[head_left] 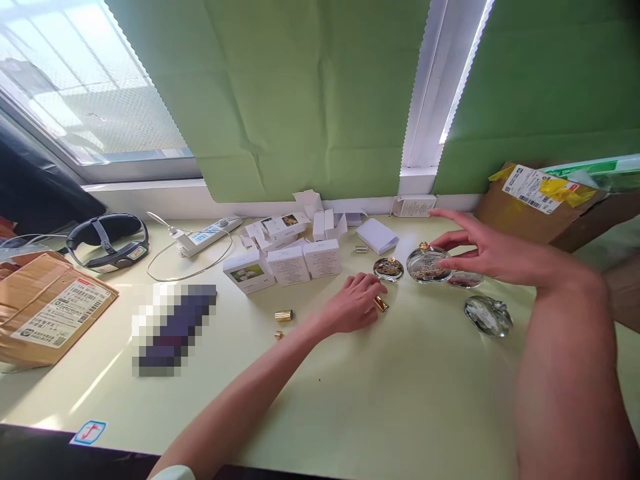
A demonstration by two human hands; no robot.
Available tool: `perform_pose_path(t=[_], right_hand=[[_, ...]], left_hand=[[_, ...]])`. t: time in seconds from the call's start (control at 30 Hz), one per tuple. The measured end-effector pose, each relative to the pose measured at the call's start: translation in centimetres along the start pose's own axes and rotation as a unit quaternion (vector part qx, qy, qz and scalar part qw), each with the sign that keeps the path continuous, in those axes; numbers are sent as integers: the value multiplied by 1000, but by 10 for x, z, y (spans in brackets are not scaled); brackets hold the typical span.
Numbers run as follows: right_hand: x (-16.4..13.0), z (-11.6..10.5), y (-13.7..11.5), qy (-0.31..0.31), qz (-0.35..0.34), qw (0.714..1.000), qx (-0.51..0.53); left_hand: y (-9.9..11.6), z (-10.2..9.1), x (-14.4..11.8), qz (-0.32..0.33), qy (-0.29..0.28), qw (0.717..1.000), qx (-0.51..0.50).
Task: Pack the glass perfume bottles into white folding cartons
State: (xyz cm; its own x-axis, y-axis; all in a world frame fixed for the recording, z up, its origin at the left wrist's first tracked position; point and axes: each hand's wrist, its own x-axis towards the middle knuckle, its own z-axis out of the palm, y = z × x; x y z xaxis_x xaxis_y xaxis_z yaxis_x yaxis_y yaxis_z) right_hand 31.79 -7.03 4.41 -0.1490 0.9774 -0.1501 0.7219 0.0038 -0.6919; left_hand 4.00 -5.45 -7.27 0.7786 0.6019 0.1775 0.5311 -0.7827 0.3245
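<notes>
My left hand [354, 304] is low over the middle of the table, fingers curled onto a small shiny gold cap [381, 304] that is partly covered by the fingertips. At the right, my right hand [477, 250] has its thumb and fingers at the right edge of a round clear glass perfume bottle [425, 265] with a gold neck; its index finger is stretched out above. Just left of that stands a smaller-looking glass bottle [389, 269]. Another glass bottle [489, 315] lies nearer me, and a further one [466, 279] is partly hidden beneath my right hand.
A gold cylinder cap [283, 315], a small gold piece [279, 335] and a silver cap [361, 250] lie about. Several white boxes [289, 265] stand behind. A power strip [213, 235], headset [107, 243], blurred dark object [180, 327] and cardboard cartons [55, 310] flank the table.
</notes>
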Motion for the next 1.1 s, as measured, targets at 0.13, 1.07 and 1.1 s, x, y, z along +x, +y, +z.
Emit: perform_pose_path(t=[0.13, 1.07, 1.1], right_hand=[[1, 3, -2, -44, 1, 999, 3], [49, 21, 31, 94, 9, 994, -58], [57, 28, 34, 101, 17, 993, -59]], left_hand=[[-4, -2, -3, 51, -50, 995, 70], [-78, -181, -32, -210, 186, 954, 100], [-95, -190, -31, -251, 144, 949, 123]])
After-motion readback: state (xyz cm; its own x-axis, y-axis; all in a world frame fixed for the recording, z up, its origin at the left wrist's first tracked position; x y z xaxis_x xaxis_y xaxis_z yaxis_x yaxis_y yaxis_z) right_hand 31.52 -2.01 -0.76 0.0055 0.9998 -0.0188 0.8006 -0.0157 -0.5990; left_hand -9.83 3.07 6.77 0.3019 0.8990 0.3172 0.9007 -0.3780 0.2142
